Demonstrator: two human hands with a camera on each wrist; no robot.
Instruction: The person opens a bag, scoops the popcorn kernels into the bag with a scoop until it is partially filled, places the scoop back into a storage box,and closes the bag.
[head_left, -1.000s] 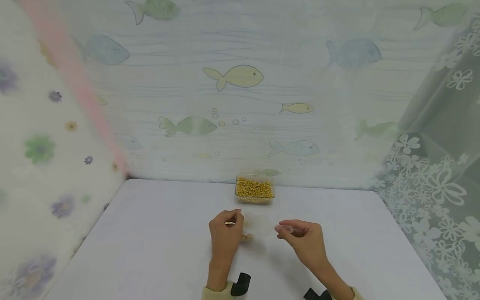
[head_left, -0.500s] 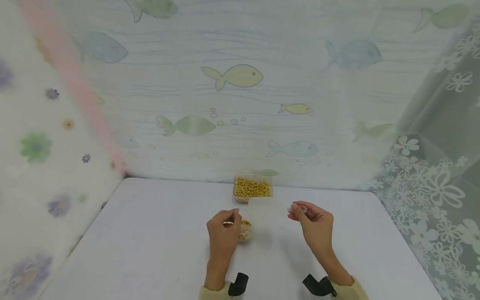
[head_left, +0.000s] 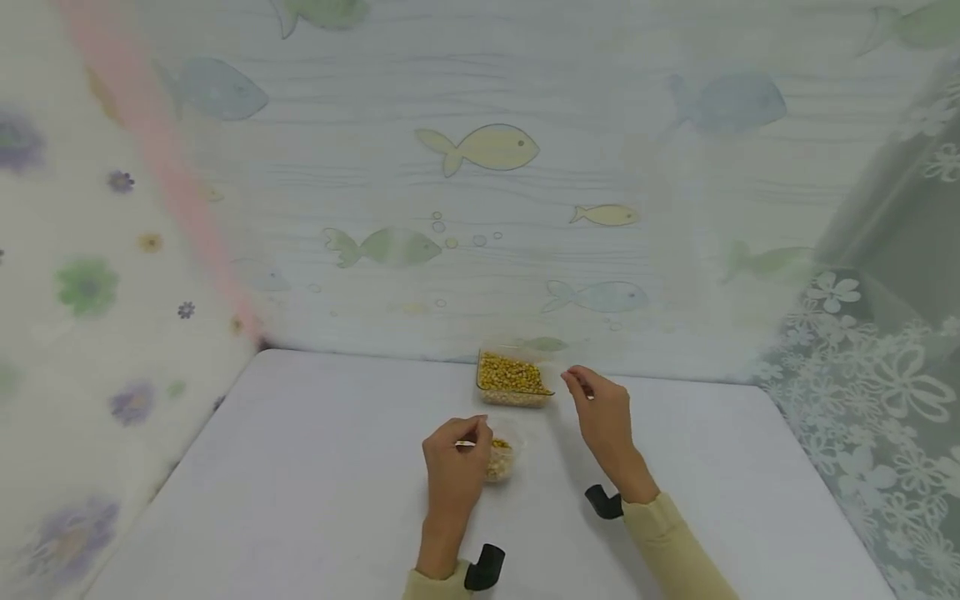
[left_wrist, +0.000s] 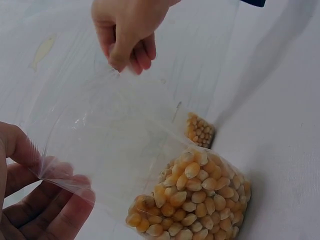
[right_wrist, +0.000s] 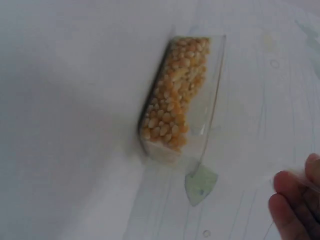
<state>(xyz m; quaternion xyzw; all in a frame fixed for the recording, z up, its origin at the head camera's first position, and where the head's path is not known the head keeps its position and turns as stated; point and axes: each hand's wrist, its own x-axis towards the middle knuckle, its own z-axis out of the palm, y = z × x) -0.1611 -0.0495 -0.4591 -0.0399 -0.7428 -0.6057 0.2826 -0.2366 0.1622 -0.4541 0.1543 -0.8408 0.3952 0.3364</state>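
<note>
A clear plastic bag (left_wrist: 105, 135) stands on the table with corn kernels (left_wrist: 200, 200) filling its bottom. In the head view the bag (head_left: 513, 437) sits just right of my left hand (head_left: 454, 458), whose thumb and fingers pinch one edge of its mouth. Farther forward and to the right, my right hand (head_left: 602, 412) pinches the opposite upper edge, so the film stretches between both hands. The left wrist view shows that grip from below the right hand (left_wrist: 131, 30). Only fingertips of the right hand (right_wrist: 292, 205) appear in the right wrist view.
A clear rectangular container (head_left: 517, 393) of corn kernels stands behind the bag, near the back edge of the white table (head_left: 322, 467). Behind it hangs a fish-patterned curtain (head_left: 360, 167). Black wrist mounts (head_left: 485, 567) stick out from the sleeves.
My right hand first moved right and up, then forward beside the container, pulling the film farther out. The left hand stays almost in place. More of the kernels in the bag show now.
</note>
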